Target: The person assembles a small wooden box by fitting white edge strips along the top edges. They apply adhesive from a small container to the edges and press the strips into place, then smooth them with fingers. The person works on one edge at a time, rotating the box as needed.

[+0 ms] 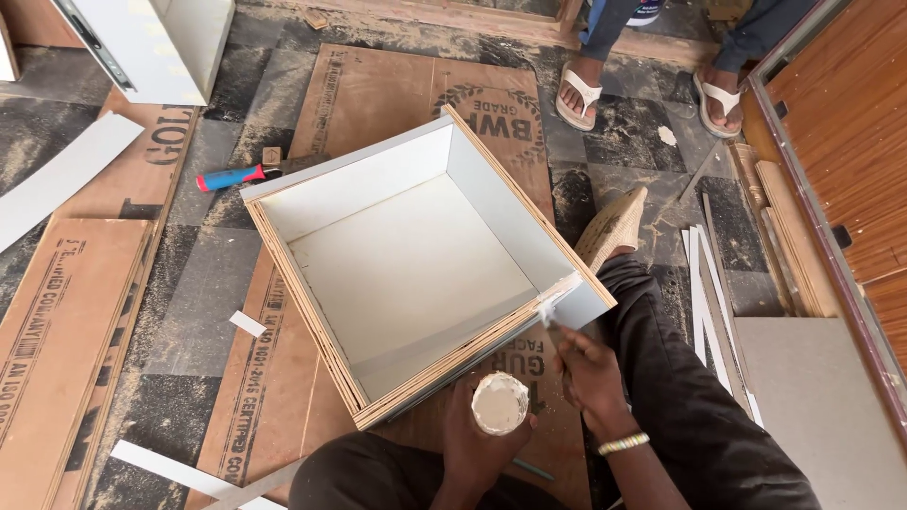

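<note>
My right hand [588,370] fingers pinch a putty blade [557,304] against the white box [416,264] corner. Left hand [472,439] wraps a round tub [500,403]. Box sits on plywood sheets [368,94] over dark dusty floor [227,255]; hammer [236,176] beyond, another person's sandalled feet [578,93] near doorway.

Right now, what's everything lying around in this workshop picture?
Open box: one, white inside with bare plywood edges, centre floor.
Small round tub: one, whitish paste, in the left hand.
Scraper: one, pale, at the box's near corner.
Hammer: one, blue and red grip, left of the box.
Plywood sheets: several, brown, on the floor.
White strips: several, right side.
Cabinet piece: one, white, top left.
Another person's feet: two, pale sandals, top.
Left hand: holds the tub.
Right hand: holds the scraper.
</note>
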